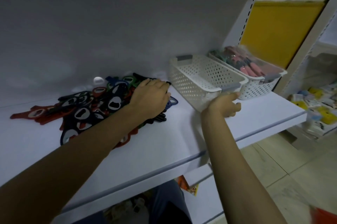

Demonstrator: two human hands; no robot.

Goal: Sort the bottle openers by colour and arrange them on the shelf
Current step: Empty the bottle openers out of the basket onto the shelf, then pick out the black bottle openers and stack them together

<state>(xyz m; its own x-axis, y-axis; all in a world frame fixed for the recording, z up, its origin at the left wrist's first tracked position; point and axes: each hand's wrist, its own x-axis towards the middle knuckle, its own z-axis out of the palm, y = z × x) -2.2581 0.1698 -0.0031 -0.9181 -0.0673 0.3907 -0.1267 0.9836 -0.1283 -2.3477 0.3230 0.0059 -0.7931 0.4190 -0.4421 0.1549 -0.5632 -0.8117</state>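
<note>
Red, blue, green and black bottle openers (94, 103) lie heaped on the shelf (164, 141), left of the basket (200, 76). The left hand (151, 96) rests palm-down on them, its grip unclear. The right hand (225, 104) grips the basket's near end.

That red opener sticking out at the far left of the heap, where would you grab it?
Take the red opener by its narrow handle, coming from the left. It lies flat on the shelf with that end pointing away from the pile, while its head lies against the others.
</note>
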